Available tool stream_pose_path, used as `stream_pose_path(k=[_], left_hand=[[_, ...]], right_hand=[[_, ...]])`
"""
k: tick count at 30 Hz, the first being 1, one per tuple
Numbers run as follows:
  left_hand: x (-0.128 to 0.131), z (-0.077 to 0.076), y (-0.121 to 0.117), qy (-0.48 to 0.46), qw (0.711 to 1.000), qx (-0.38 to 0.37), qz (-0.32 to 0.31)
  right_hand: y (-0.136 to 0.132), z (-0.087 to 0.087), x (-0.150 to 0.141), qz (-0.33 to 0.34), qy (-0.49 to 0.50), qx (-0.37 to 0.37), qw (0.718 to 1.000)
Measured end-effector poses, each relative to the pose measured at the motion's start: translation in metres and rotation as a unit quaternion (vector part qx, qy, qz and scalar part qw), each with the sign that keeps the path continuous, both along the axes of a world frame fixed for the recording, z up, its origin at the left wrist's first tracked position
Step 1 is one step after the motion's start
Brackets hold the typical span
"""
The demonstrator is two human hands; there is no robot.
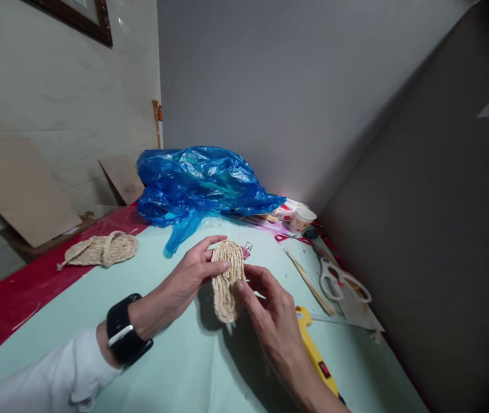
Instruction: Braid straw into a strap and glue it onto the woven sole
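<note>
Both hands hold a small woven straw sole [227, 279] above the pale green table top [175, 355]. My left hand [192, 274], with a black watch at the wrist, pinches the sole's upper left edge between thumb and fingers. From the right, my right hand [270, 315] grips the sole's lower right side, thumb pressed on its face. The sole is oval and stands tilted on its lower end, close to the table.
A finished straw sandal [102, 249] lies at the left by the red strip. A crumpled blue plastic bag [201, 183] sits behind. White-handled scissors [339, 281], straw sticks [310, 281], a paper cup [302, 219] and a yellow tool [315, 353] lie at the right.
</note>
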State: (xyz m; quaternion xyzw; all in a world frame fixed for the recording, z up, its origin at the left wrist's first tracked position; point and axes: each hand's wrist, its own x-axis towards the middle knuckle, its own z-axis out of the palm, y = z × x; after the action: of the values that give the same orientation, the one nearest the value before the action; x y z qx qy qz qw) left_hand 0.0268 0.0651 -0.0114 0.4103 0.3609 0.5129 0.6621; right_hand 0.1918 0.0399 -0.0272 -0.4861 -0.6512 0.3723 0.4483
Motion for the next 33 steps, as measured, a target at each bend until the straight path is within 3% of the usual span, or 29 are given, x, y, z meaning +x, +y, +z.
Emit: stream_pose_path(k=[5, 10, 17, 25, 33], left_hand=[[-0.008, 0.002, 0.000, 0.024, 0.997, 0.005, -0.075], [-0.003, 0.004, -0.007, 0.084, 0.983, 0.049, -0.157], [0.002, 0.002, -0.009, 0.128, 0.979, 0.044, -0.151], [0.004, 0.003, -0.011, 0.157, 0.973, 0.031, -0.169], [0.003, 0.000, -0.010, 0.144, 0.976, 0.028, -0.162]], right_hand=[[0.010, 0.022, 0.019, -0.022, -0.031, 0.002, 0.999], [0.016, 0.028, 0.025, 0.055, -0.043, -0.013, 0.997], [0.011, 0.011, 0.015, 0.026, -0.045, -0.001, 0.999], [0.021, 0.023, 0.026, 0.125, -0.076, -0.041, 0.988], [0.015, 0.019, 0.020, 0.078, -0.095, -0.006, 0.992]])
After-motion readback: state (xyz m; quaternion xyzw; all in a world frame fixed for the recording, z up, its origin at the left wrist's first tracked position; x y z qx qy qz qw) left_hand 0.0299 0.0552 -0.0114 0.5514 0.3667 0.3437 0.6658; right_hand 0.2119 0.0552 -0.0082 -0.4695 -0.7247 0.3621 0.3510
